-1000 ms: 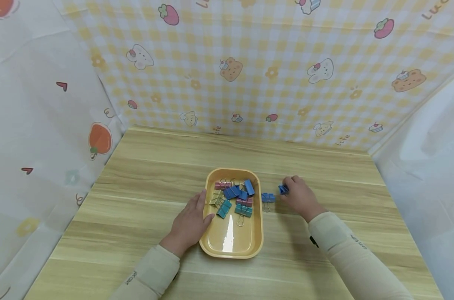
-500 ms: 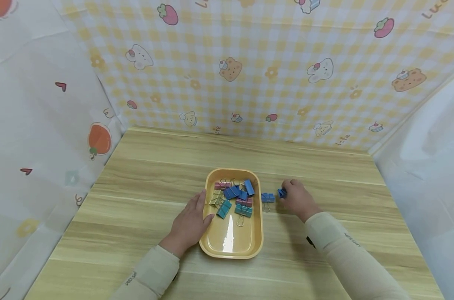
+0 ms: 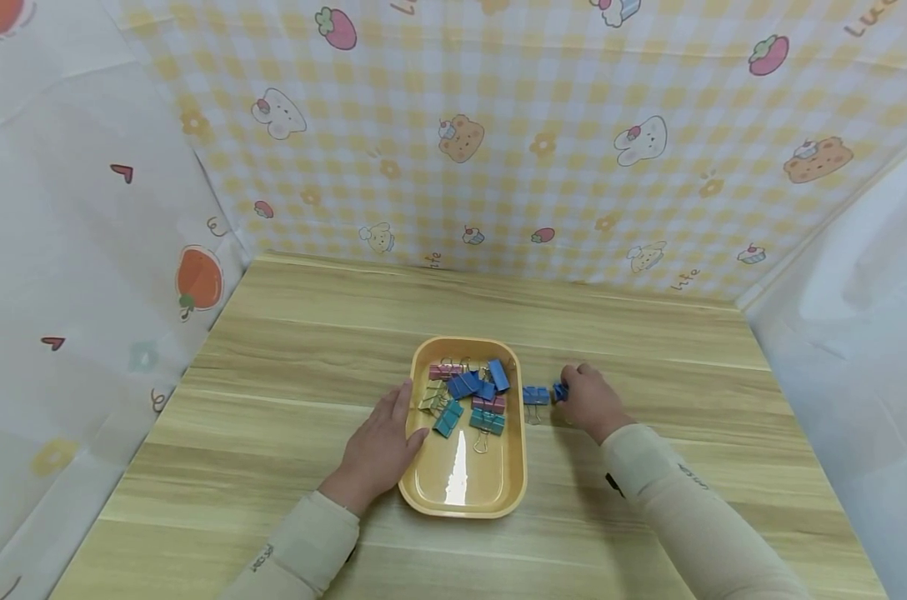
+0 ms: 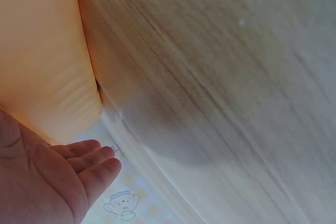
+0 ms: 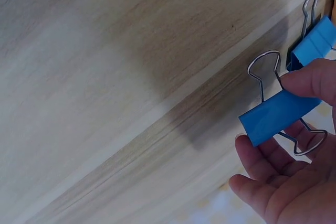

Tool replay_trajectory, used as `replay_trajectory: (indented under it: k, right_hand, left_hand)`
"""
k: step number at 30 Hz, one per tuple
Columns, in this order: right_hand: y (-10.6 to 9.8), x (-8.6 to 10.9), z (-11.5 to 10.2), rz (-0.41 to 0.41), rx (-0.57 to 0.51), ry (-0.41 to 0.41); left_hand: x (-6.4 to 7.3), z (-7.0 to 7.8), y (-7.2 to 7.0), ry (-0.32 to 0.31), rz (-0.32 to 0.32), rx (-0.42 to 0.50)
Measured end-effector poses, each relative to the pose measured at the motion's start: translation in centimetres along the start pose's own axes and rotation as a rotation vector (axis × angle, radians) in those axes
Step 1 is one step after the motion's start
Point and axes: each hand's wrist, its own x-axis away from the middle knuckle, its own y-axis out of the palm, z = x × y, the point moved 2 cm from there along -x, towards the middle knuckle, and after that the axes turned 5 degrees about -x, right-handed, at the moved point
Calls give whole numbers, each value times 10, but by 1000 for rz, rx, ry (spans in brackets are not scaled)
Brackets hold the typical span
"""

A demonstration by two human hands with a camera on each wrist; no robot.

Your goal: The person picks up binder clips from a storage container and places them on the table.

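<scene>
My right hand (image 3: 592, 403) pinches a blue binder clip (image 5: 278, 115) between thumb and fingers, just over the table. Both wire handles of that clip stick out in the right wrist view. Close to its left, a second blue binder clip (image 3: 535, 395) lies on the table against the yellow tray (image 3: 518, 483). My left hand (image 3: 376, 447) rests along the tray's left side with straight fingers, the thumb over the rim. In the left wrist view, the palm and fingers of the left hand (image 4: 52, 182) lie beside the tray's outer wall.
Inside the tray lie several binder clips: pink ones (image 3: 444, 372), blue ones (image 3: 463, 384), teal ones (image 3: 448, 418) and a yellow one (image 3: 433, 397). The wooden table (image 3: 311, 333) meets a checked cloth (image 3: 498, 192) at the back, with white cloth (image 3: 86, 250) at the sides.
My right hand has moved a little left and toward me with the blue binder clip, closer to the clip beside the tray. The left hand and tray have stayed in place.
</scene>
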Motion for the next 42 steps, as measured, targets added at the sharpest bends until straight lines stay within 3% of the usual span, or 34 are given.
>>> replay_trajectory:
  k: [16, 42]
  right_hand:
    - [4, -1, -3, -11, 5, 51]
    - [4, -3, -2, -20, 25, 43]
  left_hand:
    - [-1, -1, 4, 1, 14, -6]
    - [-1, -4, 5, 10, 20, 6]
